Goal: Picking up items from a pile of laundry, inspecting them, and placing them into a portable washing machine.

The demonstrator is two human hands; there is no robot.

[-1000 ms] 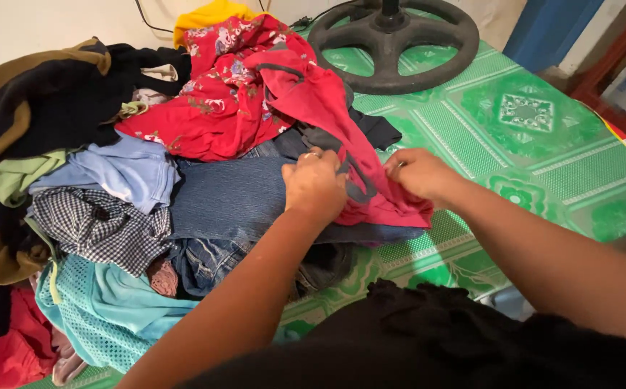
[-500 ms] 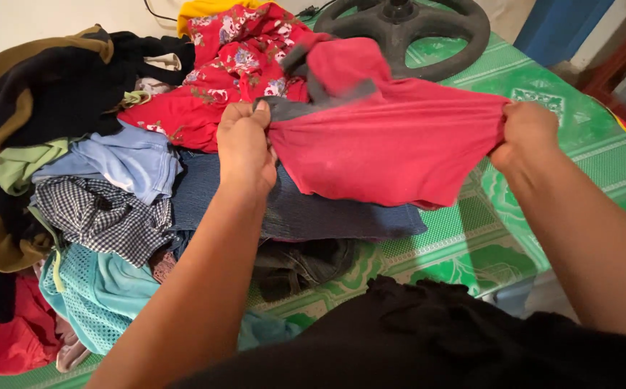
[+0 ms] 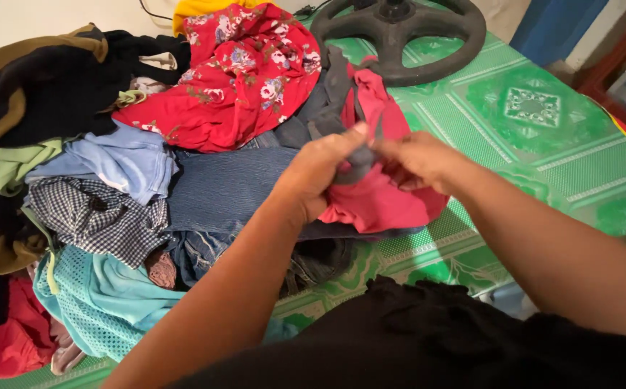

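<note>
A small red garment (image 3: 379, 198) with a grey waistband hangs folded between both hands above a pile of clothes. My left hand (image 3: 322, 173) pinches the grey band from the left. My right hand (image 3: 419, 160) grips the same band from the right, the fingers of both hands almost touching. Under the garment lies a pair of blue jeans (image 3: 221, 189). Behind it a red floral cloth (image 3: 241, 72) is spread over the heap.
The pile covers the left of a green patterned mat (image 3: 543, 122): black and brown clothing (image 3: 32, 94), a light blue shirt (image 3: 115, 158), a checked cloth (image 3: 90, 216), a teal mesh garment (image 3: 100, 302). A black round fan base (image 3: 399, 32) sits at the back.
The red garment was picked up off the pile and stretched wide between the hands; now the hands have come together, folding it in half.
</note>
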